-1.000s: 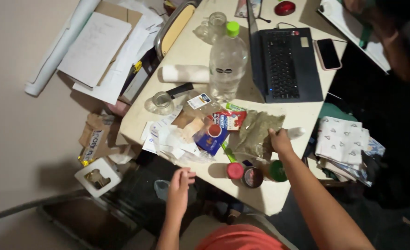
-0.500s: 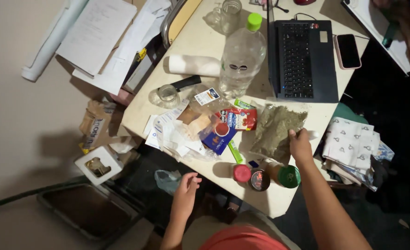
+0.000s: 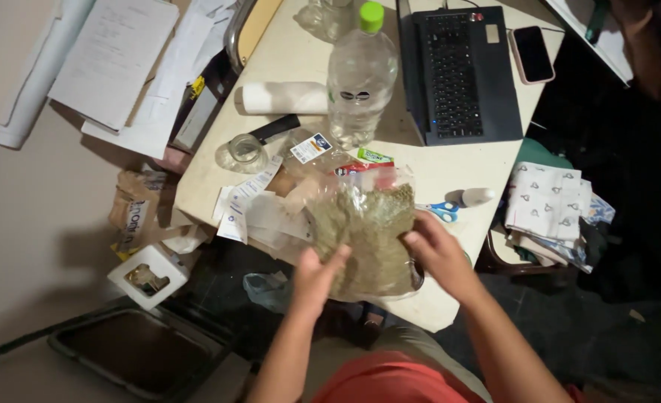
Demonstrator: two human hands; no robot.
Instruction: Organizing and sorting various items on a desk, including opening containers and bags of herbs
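Observation:
Both my hands hold a clear plastic bag of dried green herb [image 3: 368, 231] above the near edge of the beige table [image 3: 450, 172]. My left hand [image 3: 317, 276] grips the bag's lower left side. On its right side rests my right hand [image 3: 439, 250]. The bag hides the small jars and most of the packets beneath it. A red packet [image 3: 360, 170] peeks out behind the bag's top.
A large clear bottle with a green cap [image 3: 360, 71], an open laptop [image 3: 457, 71], a phone [image 3: 532, 54], a paper roll [image 3: 282, 97], a glass jar [image 3: 245, 149], blue-handled scissors [image 3: 442, 211] and loose papers [image 3: 252, 209] lie on the table. Folded cloth [image 3: 550, 213] sits right. Another person's arm [image 3: 644, 45] is top right.
My right hand lifted the herb bag from the table's right side toward me. My left hand rose from below the table edge and took hold of the bag.

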